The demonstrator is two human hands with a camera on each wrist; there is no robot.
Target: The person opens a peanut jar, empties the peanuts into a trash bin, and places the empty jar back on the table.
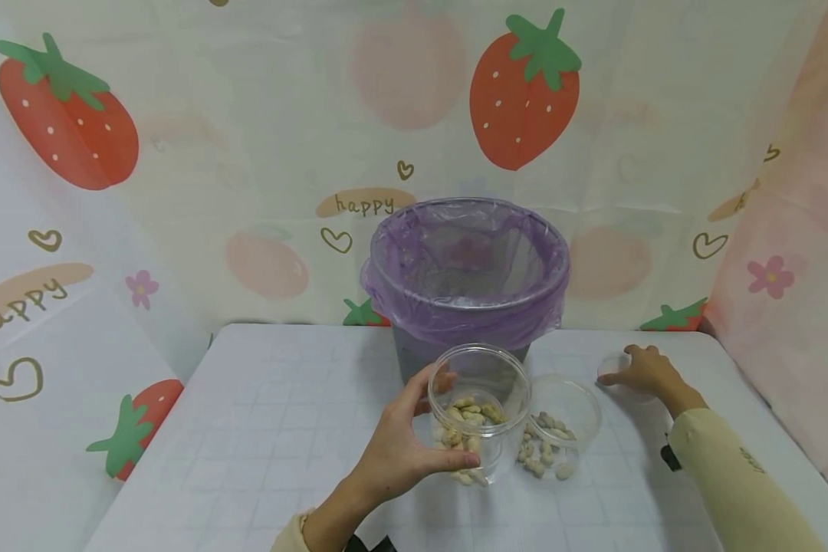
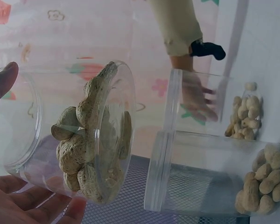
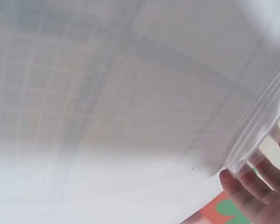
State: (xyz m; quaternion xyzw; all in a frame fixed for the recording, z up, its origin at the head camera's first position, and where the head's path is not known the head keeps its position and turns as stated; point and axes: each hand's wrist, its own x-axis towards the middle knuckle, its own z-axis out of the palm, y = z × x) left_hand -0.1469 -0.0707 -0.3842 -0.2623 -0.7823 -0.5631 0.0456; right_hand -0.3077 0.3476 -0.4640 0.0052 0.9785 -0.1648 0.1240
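a: what've the hands got?
b: left hand (image 1: 399,446)'s wrapped round a clear jar (image 1: 504,441) of peanuts (image 1: 474,415), held up off the table (image 1: 297,429) in front of the purple-lined bin (image 1: 469,322).
a: and the right hand (image 1: 652,374)?
b: gripping a clear lid (image 3: 261,123) by its edge, over right.

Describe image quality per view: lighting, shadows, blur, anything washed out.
Head: even light, soft shadow on the table beside the right sleeve; left wrist: dimmer, scene turned sideways, peanuts in the jar fairly sharp; right wrist: table hazy, palest low in frame, clear lid cut off rightward.
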